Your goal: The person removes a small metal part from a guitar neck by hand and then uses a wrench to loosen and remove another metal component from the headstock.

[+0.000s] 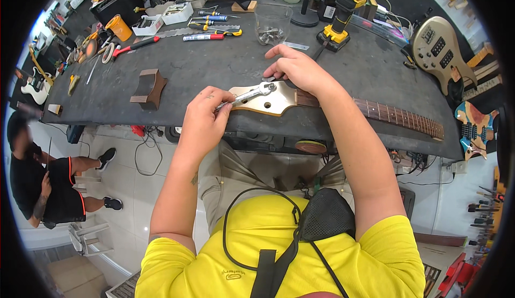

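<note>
A pale gold bass guitar headstock (pixel 280 103) lies near the bench's front edge, its dark-fretboard neck (pixel 394 114) stretching off to the right. My left hand (pixel 208 109) is closed around the handle of a silver wrench (pixel 249 95). The wrench head sits over a fitting at one of the headstock's holes. At the far edge of the headstock, my right hand (pixel 300 68) has its lower fingers on a small grey tuning peg (pixel 268 79), while the upper fingers point left. The fingertips' exact grip is partly hidden.
A brown neck rest block (pixel 148 89) stands left on the dark bench (pixel 198 67). Behind are screwdrivers (pixel 210 18), a red marker (pixel 203 37), a clear cup of hardware (pixel 272 27) and a yellow drill (pixel 343 16). A gold guitar body (pixel 437 46) stands right. Another person (pixel 40 174) is at left.
</note>
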A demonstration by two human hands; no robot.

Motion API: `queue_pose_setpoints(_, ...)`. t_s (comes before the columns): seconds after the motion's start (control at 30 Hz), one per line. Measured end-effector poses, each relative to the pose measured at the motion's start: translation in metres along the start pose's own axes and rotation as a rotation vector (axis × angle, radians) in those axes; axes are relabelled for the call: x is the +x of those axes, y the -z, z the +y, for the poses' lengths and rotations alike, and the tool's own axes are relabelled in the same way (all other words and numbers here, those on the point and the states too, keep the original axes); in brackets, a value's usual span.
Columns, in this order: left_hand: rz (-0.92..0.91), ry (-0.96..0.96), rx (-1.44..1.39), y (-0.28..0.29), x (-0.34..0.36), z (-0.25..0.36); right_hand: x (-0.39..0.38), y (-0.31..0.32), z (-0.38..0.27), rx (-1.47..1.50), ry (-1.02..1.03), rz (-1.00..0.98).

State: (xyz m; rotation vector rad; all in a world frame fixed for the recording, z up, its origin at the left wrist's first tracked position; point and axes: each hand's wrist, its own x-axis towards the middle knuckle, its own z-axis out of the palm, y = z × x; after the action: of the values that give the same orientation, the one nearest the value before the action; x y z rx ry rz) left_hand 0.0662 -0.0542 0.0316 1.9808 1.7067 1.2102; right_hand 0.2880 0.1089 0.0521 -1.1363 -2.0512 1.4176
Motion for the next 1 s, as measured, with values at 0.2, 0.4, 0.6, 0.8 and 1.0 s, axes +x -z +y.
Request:
queue_pose_setpoints(0.2,-0.032,0.04,-0.05,0.002,0.007,-0.008,-0.001,0.002,0.002,0.006,0.024,-0.006)
queue_pose_setpoints(0.4,-0.047,0.027,-0.047,-0.003,0.015,-0.013,0.0,0.003,0.003,-0.009,0.024,-0.011)
queue_pose_setpoints(0.6,-0.211,0.002,-0.071,0.009,0.049,-0.032,-0.001,0.001,0.0,-0.007,0.048,-0.012)
queue_pose_setpoints(0.8,-0.187,0.001,0.023,0.007,0.026,-0.004,-0.001,0.005,0.008,0.025,0.038,0.003)
queue_pose_setpoints(1.0,-0.2,0.593,-0.998,-0.036,-0.052,0.038,0.006,-0.005,0.004,0.026,0.065,0.013)
